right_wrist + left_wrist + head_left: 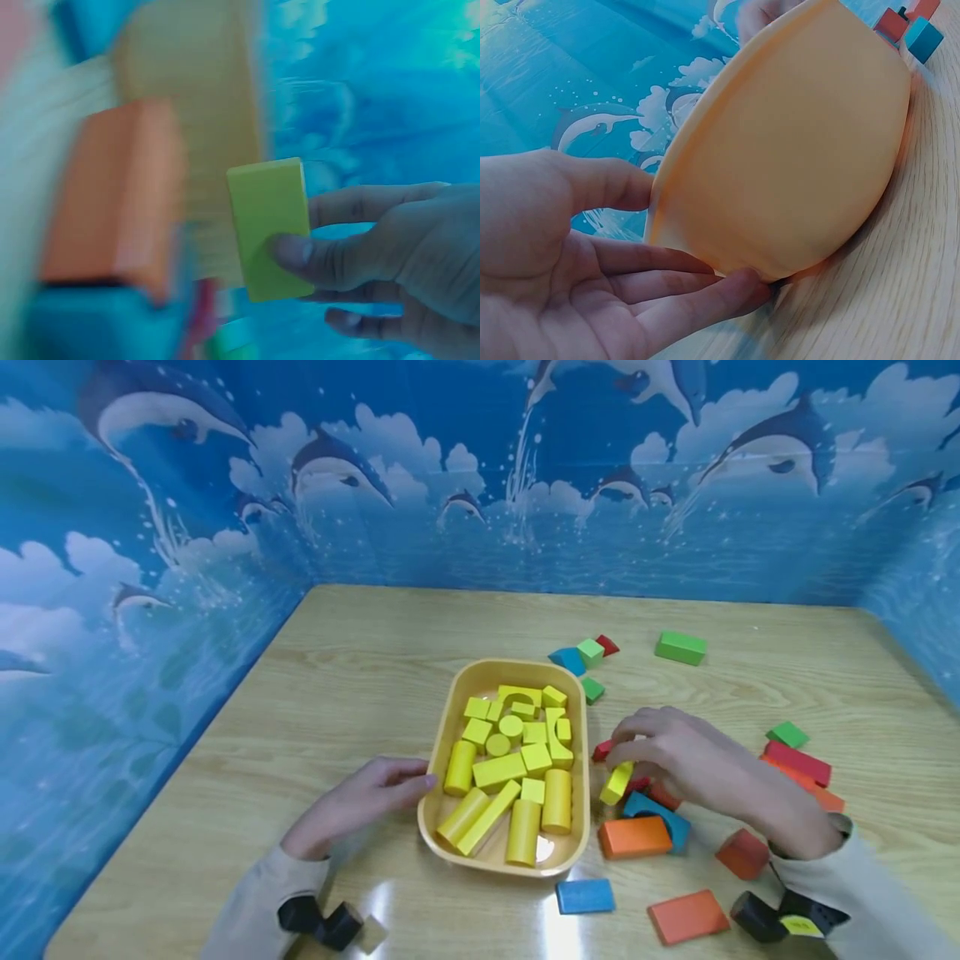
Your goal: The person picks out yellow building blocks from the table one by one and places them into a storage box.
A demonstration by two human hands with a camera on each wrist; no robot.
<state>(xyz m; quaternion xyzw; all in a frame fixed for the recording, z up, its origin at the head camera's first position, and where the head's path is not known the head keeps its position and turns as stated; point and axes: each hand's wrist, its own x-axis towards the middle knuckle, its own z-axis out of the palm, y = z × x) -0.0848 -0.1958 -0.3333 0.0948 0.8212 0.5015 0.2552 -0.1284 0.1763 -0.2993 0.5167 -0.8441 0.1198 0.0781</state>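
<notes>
A yellow plastic tray (430,814) sits on the table in the head view, filled with several yellow blocks (498,771) of cylinder, cube, bar and arch shapes. My left hand (377,797) rests against the tray's left side. In the left wrist view, its thumb touches the rim and its nearly straight fingers (682,304) lie along the lower outer wall. My right hand (678,756) is just right of the tray, pinching a yellow rectangular block (266,225) between thumb and fingers. Below that hand, a blue arch (660,817) and an orange block (635,837) lie close together.
A blue block (585,896) and a flat red-orange block (687,917) lie near the front. Farther right are red (798,762) and orange pieces. Behind the tray lie small green, blue and red blocks, with a green bar (681,647) farther back. Dolphin-printed sheets (450,552) border the table.
</notes>
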